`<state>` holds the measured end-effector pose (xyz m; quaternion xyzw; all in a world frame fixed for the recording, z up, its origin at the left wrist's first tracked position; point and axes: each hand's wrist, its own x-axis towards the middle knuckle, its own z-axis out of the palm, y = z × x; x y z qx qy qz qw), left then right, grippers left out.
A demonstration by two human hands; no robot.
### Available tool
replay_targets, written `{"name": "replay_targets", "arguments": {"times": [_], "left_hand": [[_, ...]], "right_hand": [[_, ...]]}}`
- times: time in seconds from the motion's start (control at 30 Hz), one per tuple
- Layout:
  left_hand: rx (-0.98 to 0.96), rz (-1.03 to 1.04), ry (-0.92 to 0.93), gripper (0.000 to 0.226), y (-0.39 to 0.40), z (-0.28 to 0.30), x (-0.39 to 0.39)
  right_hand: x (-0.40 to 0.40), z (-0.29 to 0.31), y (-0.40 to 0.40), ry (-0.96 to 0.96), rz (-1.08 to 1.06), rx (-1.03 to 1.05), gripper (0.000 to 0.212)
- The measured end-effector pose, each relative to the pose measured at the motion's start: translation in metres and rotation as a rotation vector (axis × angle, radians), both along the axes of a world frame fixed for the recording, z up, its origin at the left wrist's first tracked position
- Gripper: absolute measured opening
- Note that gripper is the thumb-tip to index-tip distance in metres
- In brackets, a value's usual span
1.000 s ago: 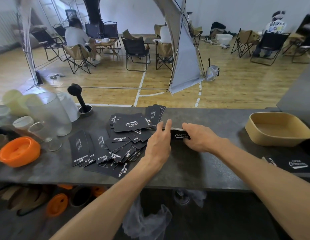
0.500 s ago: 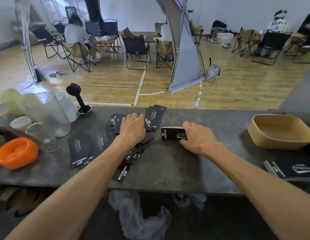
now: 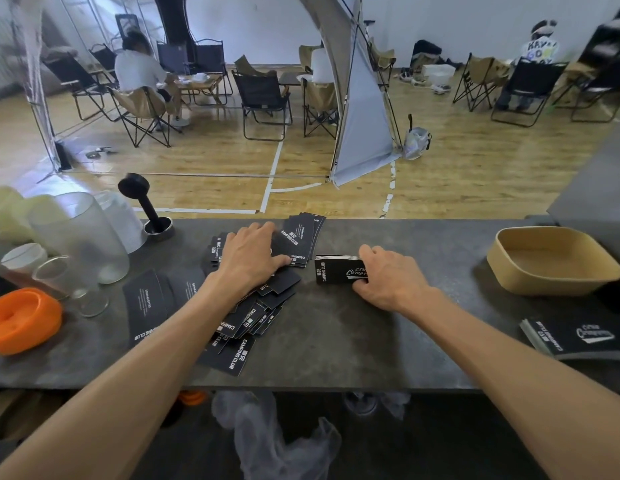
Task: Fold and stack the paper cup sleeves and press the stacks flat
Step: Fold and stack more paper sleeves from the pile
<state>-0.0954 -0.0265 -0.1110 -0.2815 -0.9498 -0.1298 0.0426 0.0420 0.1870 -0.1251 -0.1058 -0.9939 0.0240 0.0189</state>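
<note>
Black paper cup sleeves printed "CAMPING CLUB" lie in a loose pile [image 3: 246, 320] on the dark counter [image 3: 336, 334]. My left hand [image 3: 249, 258] rests on top of the pile's far part, fingers spread over the sleeves beside a small fanned bunch [image 3: 301, 237]. To the right a neat small stack of sleeves [image 3: 332, 270] lies flat; my right hand [image 3: 391, 275] grips its right end, fingers behind and thumb in front. Another stack of sleeves [image 3: 575, 337] lies at the counter's right edge.
A tan paper tray [image 3: 550, 261] stands at the right. At the left are frosted cups [image 3: 80, 237], a glass [image 3: 69, 282], an orange lid [image 3: 21, 320] and a black tamper in its ring [image 3: 145, 209]. Folding chairs and seated people fill the room beyond.
My left hand left the small stack and moved left onto the loose pile, then settled there. My right hand stayed on the stack's right end.
</note>
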Motion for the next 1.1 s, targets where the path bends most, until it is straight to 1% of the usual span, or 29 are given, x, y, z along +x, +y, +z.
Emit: {"name": "replay_targets", "arguments": {"times": [0.07, 0.17, 0.2, 0.23, 0.3, 0.33, 0.4, 0.43, 0.47, 0.5, 0.57, 0.67, 0.8, 0.9, 1.0, 1.1], "left_hand": [[0.028, 0.005, -0.007, 0.056, 0.002, 0.007, 0.002], [-0.065, 0.025, -0.025, 0.059, 0.001, 0.014, 0.005], [-0.054, 0.029, -0.041, 0.062, 0.001, 0.016, 0.007], [0.002, 0.033, -0.073, 0.065, 0.001, 0.018, 0.009], [0.211, 0.038, -0.201, 0.071, 0.005, 0.027, 0.018], [0.330, 0.051, -0.276, 0.068, 0.008, 0.032, 0.020], [0.495, 0.107, -0.436, 0.049, 0.016, 0.037, 0.022], [0.543, 0.140, -0.510, 0.042, 0.018, 0.035, 0.022], [0.568, 0.173, -0.578, 0.043, 0.020, 0.032, 0.021], [0.580, 0.200, -0.635, 0.048, 0.022, 0.029, 0.023], [0.563, 0.251, -0.693, 0.056, 0.022, 0.017, 0.029], [0.572, 0.288, -0.661, 0.049, 0.028, 0.000, 0.044], [0.651, 0.343, -0.594, 0.059, 0.043, -0.013, 0.060], [0.710, 0.367, -0.538, 0.048, 0.048, -0.014, 0.069], [0.722, 0.329, -0.492, 0.042, 0.054, -0.014, 0.079], [0.714, 0.279, -0.523, 0.039, 0.060, -0.022, 0.086]], "right_hand": [[0.000, 0.000, 0.000, 0.002, 0.001, 0.000, 0.029], [-0.001, 0.002, 0.000, 0.001, 0.002, -0.001, 0.029], [-0.001, 0.002, 0.000, -0.001, 0.002, -0.004, 0.029], [-0.001, 0.002, 0.000, -0.002, 0.002, -0.007, 0.029], [0.000, 0.001, 0.000, 0.001, 0.006, -0.009, 0.029], [0.000, 0.001, 0.000, 0.003, 0.009, -0.006, 0.029], [0.000, 0.001, 0.000, -0.001, 0.010, -0.006, 0.029], [0.000, 0.001, 0.000, -0.004, 0.011, -0.008, 0.029], [0.000, 0.000, 0.000, -0.008, 0.011, -0.011, 0.028], [0.001, 0.001, 0.001, -0.012, 0.015, -0.014, 0.028], [0.002, 0.002, 0.002, -0.023, 0.031, -0.018, 0.027], [0.005, 0.005, 0.002, -0.055, 0.057, -0.028, 0.030], [0.007, 0.009, 0.003, -0.093, 0.075, -0.047, 0.031], [0.008, 0.011, 0.004, -0.109, 0.083, -0.068, 0.030], [0.007, 0.011, 0.004, -0.106, 0.070, -0.067, 0.027], [0.006, 0.011, 0.003, -0.097, 0.075, -0.068, 0.022]]}}
